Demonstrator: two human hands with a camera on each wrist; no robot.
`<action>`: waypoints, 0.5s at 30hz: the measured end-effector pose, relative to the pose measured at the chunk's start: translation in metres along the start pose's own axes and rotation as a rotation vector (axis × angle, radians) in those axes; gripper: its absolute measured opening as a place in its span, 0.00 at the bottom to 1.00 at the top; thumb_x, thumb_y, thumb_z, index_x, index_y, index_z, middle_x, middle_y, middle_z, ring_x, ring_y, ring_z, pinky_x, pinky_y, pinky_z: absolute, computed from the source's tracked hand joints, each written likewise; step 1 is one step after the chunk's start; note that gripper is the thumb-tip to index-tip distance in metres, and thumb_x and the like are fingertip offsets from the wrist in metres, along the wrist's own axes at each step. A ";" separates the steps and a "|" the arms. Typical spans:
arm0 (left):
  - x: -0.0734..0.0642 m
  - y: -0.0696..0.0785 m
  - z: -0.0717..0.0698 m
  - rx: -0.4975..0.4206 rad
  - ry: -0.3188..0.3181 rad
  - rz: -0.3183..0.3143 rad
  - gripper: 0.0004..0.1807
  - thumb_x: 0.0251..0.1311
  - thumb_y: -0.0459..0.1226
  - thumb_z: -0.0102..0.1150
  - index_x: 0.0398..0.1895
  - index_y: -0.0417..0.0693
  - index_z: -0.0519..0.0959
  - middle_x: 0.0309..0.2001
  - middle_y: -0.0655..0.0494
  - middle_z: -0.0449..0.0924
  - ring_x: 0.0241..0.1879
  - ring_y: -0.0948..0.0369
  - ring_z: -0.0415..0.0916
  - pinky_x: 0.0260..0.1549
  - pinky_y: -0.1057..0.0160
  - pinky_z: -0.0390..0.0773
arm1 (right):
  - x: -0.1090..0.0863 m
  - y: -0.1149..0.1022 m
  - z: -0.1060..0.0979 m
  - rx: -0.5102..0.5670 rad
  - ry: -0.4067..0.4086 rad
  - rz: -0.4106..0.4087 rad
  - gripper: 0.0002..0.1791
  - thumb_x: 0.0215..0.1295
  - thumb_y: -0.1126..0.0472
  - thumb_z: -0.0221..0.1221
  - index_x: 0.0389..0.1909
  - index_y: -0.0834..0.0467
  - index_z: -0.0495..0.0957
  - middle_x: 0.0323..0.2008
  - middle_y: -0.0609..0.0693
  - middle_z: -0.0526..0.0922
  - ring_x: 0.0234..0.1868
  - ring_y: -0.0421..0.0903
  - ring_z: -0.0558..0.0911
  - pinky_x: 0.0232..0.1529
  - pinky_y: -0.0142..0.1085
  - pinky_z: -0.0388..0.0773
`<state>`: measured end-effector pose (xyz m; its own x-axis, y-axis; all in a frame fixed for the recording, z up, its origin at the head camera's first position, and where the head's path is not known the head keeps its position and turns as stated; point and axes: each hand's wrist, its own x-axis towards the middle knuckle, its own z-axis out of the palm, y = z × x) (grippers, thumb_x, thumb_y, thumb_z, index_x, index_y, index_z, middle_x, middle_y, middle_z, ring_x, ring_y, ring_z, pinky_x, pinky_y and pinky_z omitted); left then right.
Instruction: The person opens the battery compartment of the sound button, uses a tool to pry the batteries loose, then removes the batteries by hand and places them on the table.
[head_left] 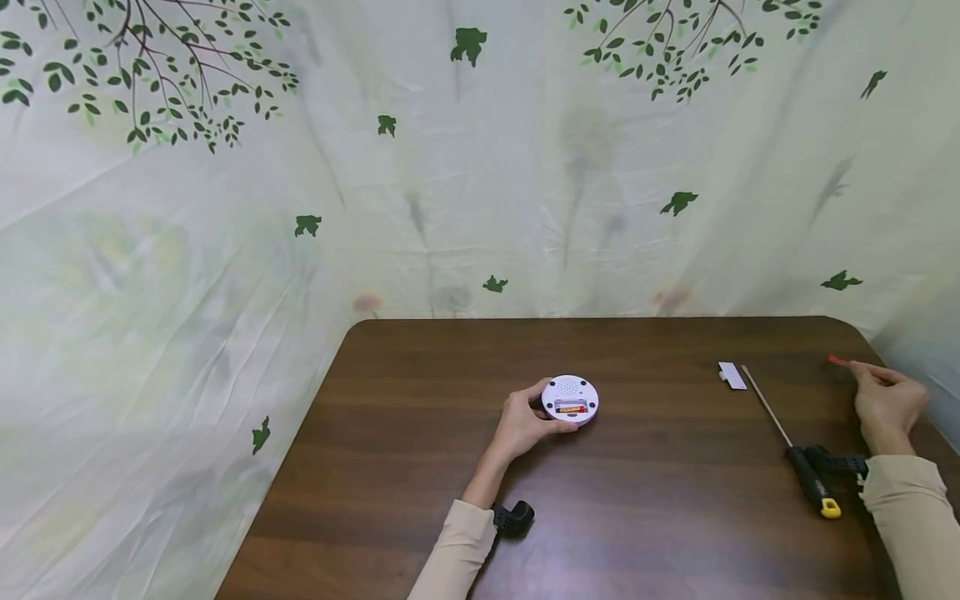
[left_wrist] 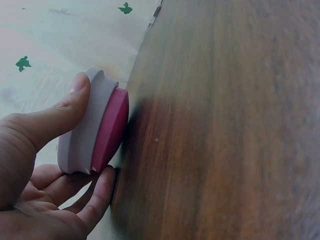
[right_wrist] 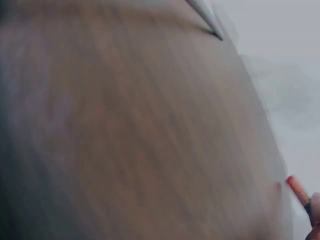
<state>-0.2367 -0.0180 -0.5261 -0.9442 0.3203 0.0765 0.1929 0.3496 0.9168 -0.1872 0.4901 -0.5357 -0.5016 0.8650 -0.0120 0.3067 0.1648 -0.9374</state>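
My left hand grips a round white device by its left edge, above the table. In the head view its underside shows, with small dark spots round the rim and an uncovered compartment holding a red-and-gold battery. The left wrist view has it edge-on, thumb on the white body, fingers below near the pink side. Over the table's right edge my right hand pinches a red battery. Only that hand's fingertips and the battery show in the right wrist view.
A screwdriver with a black-and-yellow handle lies on the brown table, left of the right hand. Beside its tip is a small white battery cover. A leaf-patterned cloth hangs behind the table.
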 end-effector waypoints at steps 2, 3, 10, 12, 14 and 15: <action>0.000 0.001 0.000 0.002 -0.001 0.001 0.48 0.42 0.38 0.86 0.70 0.39 0.75 0.62 0.42 0.82 0.33 0.68 0.78 0.34 0.74 0.79 | 0.001 0.001 0.000 -0.105 -0.011 -0.022 0.12 0.74 0.51 0.60 0.29 0.42 0.86 0.13 0.22 0.63 0.24 0.30 0.63 0.28 0.27 0.60; 0.001 0.001 0.000 0.002 0.000 0.001 0.48 0.42 0.38 0.86 0.70 0.39 0.75 0.62 0.42 0.82 0.33 0.68 0.77 0.34 0.74 0.79 | 0.002 0.001 0.000 -0.169 -0.019 -0.036 0.13 0.75 0.50 0.59 0.35 0.50 0.89 0.13 0.22 0.61 0.24 0.31 0.64 0.30 0.28 0.60; 0.001 0.001 0.001 0.000 -0.007 0.009 0.47 0.42 0.38 0.86 0.70 0.39 0.75 0.62 0.42 0.82 0.34 0.68 0.78 0.34 0.74 0.80 | 0.004 0.008 0.003 -0.409 -0.046 -0.184 0.23 0.77 0.55 0.57 0.54 0.73 0.81 0.10 0.22 0.53 0.37 0.62 0.72 0.37 0.45 0.59; 0.000 0.001 0.000 0.000 -0.009 0.007 0.48 0.42 0.38 0.86 0.70 0.38 0.75 0.63 0.42 0.82 0.34 0.67 0.78 0.34 0.74 0.80 | 0.004 0.008 0.004 -0.409 -0.048 -0.196 0.22 0.76 0.56 0.58 0.54 0.74 0.81 0.10 0.22 0.53 0.41 0.66 0.74 0.38 0.47 0.60; 0.000 0.000 0.000 0.000 -0.008 0.008 0.48 0.42 0.38 0.86 0.70 0.38 0.74 0.63 0.41 0.82 0.34 0.67 0.78 0.34 0.74 0.80 | 0.003 0.008 0.005 -0.400 -0.048 -0.206 0.23 0.76 0.55 0.58 0.53 0.74 0.81 0.11 0.21 0.52 0.45 0.68 0.74 0.40 0.50 0.61; 0.000 0.000 -0.001 0.000 -0.007 0.006 0.48 0.43 0.38 0.86 0.70 0.38 0.74 0.63 0.41 0.82 0.34 0.67 0.78 0.34 0.74 0.79 | 0.003 0.007 0.006 -0.395 -0.045 -0.217 0.23 0.76 0.55 0.58 0.53 0.74 0.81 0.11 0.20 0.52 0.46 0.69 0.75 0.41 0.52 0.62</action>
<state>-0.2371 -0.0182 -0.5255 -0.9412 0.3282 0.0798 0.1989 0.3477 0.9163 -0.1909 0.4909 -0.5447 -0.6201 0.7707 0.1466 0.4717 0.5156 -0.7154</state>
